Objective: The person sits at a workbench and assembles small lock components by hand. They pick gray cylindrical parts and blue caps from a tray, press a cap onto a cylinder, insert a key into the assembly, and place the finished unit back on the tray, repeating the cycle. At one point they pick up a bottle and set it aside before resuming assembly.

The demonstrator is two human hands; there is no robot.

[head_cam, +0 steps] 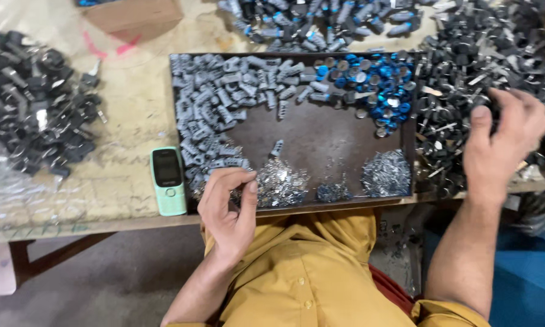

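A dark brown tray [321, 142] lies in front of me on the table. It holds several grey ribbed plastic parts [215, 103], blue round caps [378, 82], and small heaps of shiny metal pieces [281, 184] along its near edge. My left hand [227, 209] hovers at the tray's near left corner, fingers pinched together over the metal pieces; whether it holds one is hidden. My right hand [502, 142] reaches into a pile of black parts with metal tabs [466, 72] to the right of the tray, fingers curled among them.
A mint-green push-button phone [168, 180] lies left of the tray. Another heap of black parts [33, 100] sits at far left, with clear plastic bags below it. Grey-and-blue assembled parts [321, 24] pile behind the tray. A cardboard piece [133, 15] lies at the back.
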